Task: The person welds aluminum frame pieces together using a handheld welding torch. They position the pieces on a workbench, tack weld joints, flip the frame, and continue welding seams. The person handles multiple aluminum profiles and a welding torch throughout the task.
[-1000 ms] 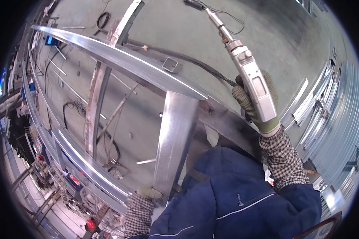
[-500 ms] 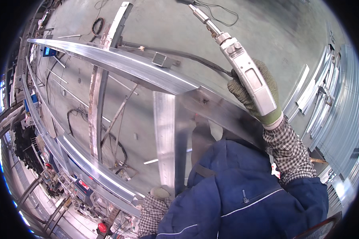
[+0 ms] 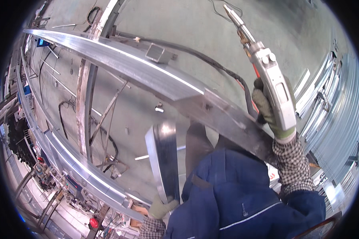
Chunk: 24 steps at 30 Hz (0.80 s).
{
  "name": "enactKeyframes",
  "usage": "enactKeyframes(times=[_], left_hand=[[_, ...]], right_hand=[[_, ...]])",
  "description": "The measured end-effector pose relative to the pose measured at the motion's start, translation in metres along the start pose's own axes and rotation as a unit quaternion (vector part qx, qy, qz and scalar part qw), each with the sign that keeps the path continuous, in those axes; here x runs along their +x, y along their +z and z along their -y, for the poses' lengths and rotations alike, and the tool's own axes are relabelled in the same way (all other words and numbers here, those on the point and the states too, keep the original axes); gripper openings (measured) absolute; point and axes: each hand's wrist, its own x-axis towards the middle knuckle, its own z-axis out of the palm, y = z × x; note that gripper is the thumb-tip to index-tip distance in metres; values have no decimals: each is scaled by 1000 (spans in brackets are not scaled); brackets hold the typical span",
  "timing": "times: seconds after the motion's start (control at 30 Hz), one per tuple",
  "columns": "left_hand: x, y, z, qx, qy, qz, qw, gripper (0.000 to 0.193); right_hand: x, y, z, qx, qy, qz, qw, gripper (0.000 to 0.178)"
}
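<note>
My right hand [image 3: 266, 110], in a green-grey knit glove, is wrapped round a silver handheld welding gun [image 3: 276, 85]. Its narrow nozzle points up and away, and a dark cable trails from it. My left hand [image 3: 160, 208], gloved too, grips the near end of a short shiny metal profile [image 3: 166, 159]. That piece tilts upward, its far end apart from the long metal beam [image 3: 119, 65] running across in front of me. Part of the left fingers is hidden behind the profile.
A small square tube piece [image 3: 157, 53] sits by the beam's far side. A rusty support [image 3: 85, 107] passes under the beam. More long profiles [image 3: 83, 163] lie at left, with stacked metal sheets [image 3: 337, 115] at right. The cable [image 3: 211, 61] crosses the floor.
The short profile has come away from the long beam and tilted, its far end lower in view. My right hand with the welding gun has shifted right and slightly nearer.
</note>
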Motion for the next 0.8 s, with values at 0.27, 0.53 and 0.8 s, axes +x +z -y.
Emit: enactKeyframes(times=[0.27,0.53,0.8], left_hand=[[7,26,-28,113,-23,-63,991,62],[31,19,-55,220,108,-110,963,75],[33,0,-92,239,56,-139,959,72]], right_hand=[[-16,0,-20,-44,9,54,998,49],[-11,2,-4,164,85,13,983,63],[-4,-23,4,224,147,109,957,90]])
